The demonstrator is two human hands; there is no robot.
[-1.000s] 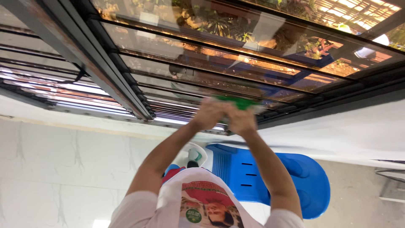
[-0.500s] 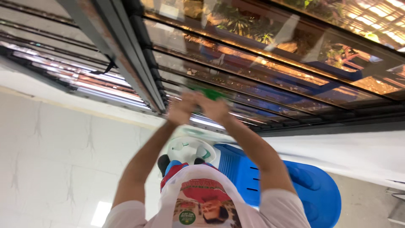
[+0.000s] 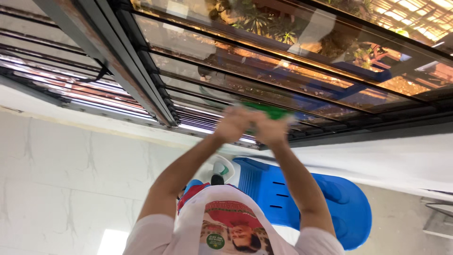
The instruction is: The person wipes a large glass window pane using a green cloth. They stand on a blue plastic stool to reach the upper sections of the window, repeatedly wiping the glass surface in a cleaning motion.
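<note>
Both my arms reach up to a window of glass louvre slats (image 3: 264, 71) in a dark metal frame (image 3: 118, 61). My left hand (image 3: 234, 123) and my right hand (image 3: 270, 132) are pressed together on a lower slat. Between them they grip a green cloth (image 3: 272, 111), which sticks out above the fingers against the glass. The hands are blurred by motion, so the fingers cannot be made out one by one. My white sleeves and a printed white shirt (image 3: 226, 226) fill the bottom of the view.
A blue plastic chair (image 3: 339, 198) stands below my right arm, beside a white and green container (image 3: 219, 170). White marbled tiles (image 3: 71, 179) cover the left side. A white ledge (image 3: 387, 160) runs under the window on the right.
My hands slid left along the slat with the green cloth half a second ago and have come back to the right. Both hands have kept their hold.
</note>
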